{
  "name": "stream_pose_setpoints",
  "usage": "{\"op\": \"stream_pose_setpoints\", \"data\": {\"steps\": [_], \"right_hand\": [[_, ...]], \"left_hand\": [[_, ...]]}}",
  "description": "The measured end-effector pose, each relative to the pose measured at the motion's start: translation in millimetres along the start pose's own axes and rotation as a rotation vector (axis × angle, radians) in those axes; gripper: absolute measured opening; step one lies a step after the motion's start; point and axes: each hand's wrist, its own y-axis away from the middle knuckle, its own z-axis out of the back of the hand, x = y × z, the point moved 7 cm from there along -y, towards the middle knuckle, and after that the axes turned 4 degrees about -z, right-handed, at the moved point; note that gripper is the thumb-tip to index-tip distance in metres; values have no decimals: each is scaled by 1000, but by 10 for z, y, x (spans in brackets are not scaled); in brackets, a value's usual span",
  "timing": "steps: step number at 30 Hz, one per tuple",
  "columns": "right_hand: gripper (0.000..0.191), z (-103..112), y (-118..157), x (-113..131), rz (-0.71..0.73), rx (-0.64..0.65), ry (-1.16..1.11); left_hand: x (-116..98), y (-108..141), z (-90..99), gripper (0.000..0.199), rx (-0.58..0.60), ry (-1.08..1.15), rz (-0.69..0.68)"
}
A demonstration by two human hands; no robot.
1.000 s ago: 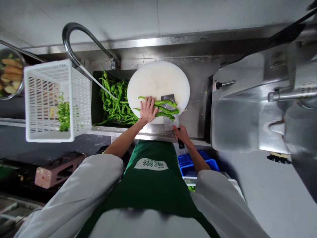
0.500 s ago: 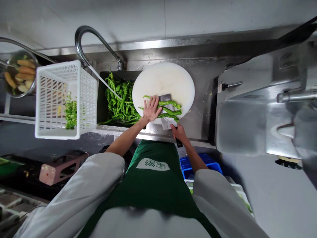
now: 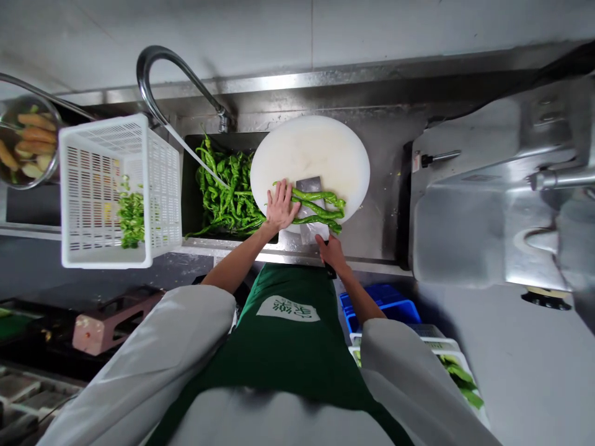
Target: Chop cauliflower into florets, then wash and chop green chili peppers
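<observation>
My left hand (image 3: 281,208) lies flat with fingers spread over the left part of several long green peppers (image 3: 325,214) on a round white cutting board (image 3: 316,145). My right hand (image 3: 331,253) is wrapped round the black handle of a cleaver (image 3: 310,233) at the board's near edge. The cleaver's broad blade lies flat and the peppers cross over it, their thick ends sticking out to its right. Left of the board, a heap of green peppers (image 3: 230,189) fills a dark sink basin.
A white plastic basket (image 3: 165,186) with chopped green pieces (image 3: 131,217) stands at the left. Over the basin arches a faucet (image 3: 146,74) with a white hose. A metal machine (image 3: 460,235) stands at the right. Blue crates (image 3: 395,306) sit below the counter edge.
My right hand and the cleaver have shifted slightly left beneath the peppers, toward my left hand. My left hand stays flat on them. The view has shifted a little.
</observation>
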Motion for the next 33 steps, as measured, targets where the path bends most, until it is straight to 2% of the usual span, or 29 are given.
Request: {"op": "stream_pose_setpoints", "data": {"steps": [3,7,10,14,20,26,33], "right_hand": [[45,-92,-30,23,-5,1,-9],[43,-161,-45,-7,-48,9,-81],[42,-235,-33,-15,-82,5,-111],[41,-400,-22,32,-111,-41,-134],[41,-610,-36,193,-104,-103,-76],[41,-713,-48,468,-78,-162,-18],[44,-840,3,661,-109,-226,96]], "left_hand": [[68,-17,19,81,9,13,11],[194,-44,58,79,43,12,-62],[279,-68,78,81,20,15,-83],[294,-83,55,84,15,21,-86],[296,-77,58,83,7,13,-92],[320,-76,46,85,-9,22,-131],[376,-76,25,85,-15,58,-139]]}}
